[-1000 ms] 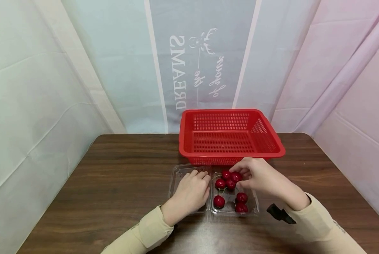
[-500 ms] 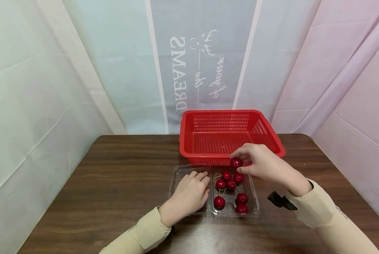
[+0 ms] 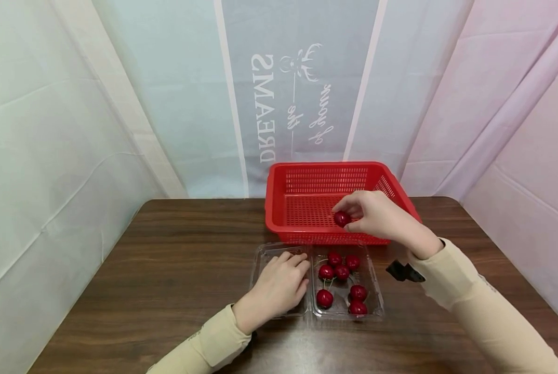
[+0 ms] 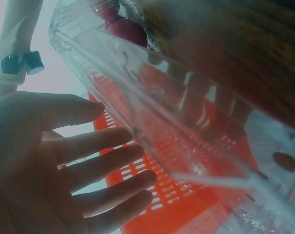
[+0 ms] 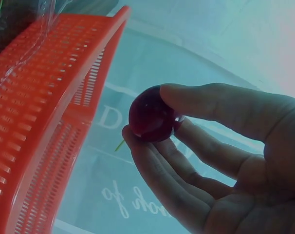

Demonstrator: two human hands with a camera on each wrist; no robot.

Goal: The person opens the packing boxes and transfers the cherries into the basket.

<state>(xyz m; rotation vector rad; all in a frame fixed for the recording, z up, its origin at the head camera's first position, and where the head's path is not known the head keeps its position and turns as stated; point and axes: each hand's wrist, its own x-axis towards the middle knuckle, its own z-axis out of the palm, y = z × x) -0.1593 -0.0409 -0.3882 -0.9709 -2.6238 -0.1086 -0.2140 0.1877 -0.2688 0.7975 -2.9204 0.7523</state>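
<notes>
My right hand (image 3: 377, 215) pinches a dark red cherry (image 3: 342, 218) between thumb and fingertips, over the near side of the red plastic basket (image 3: 297, 229). In the right wrist view a short green stem hangs from this cherry (image 5: 150, 116). My left hand (image 3: 279, 285) rests on the left half of a clear, hinged plastic box (image 3: 266, 254). Its fingers look extended against the plastic in the left wrist view. Several cherries (image 3: 324, 298), some with green stems, lie in the box's right half. No cherry shows in the visible part of the basket.
The basket stands behind the plastic box on a dark wooden table (image 3: 190, 249). Pale curtains (image 3: 302, 104) with printed lettering hang at the back and both sides. A black strap end (image 3: 405, 271) sticks out from the right sleeve.
From the box, my right hand has lifted one cherry and carried it up and away, over the basket's near rim. My left hand has stayed on the box.
</notes>
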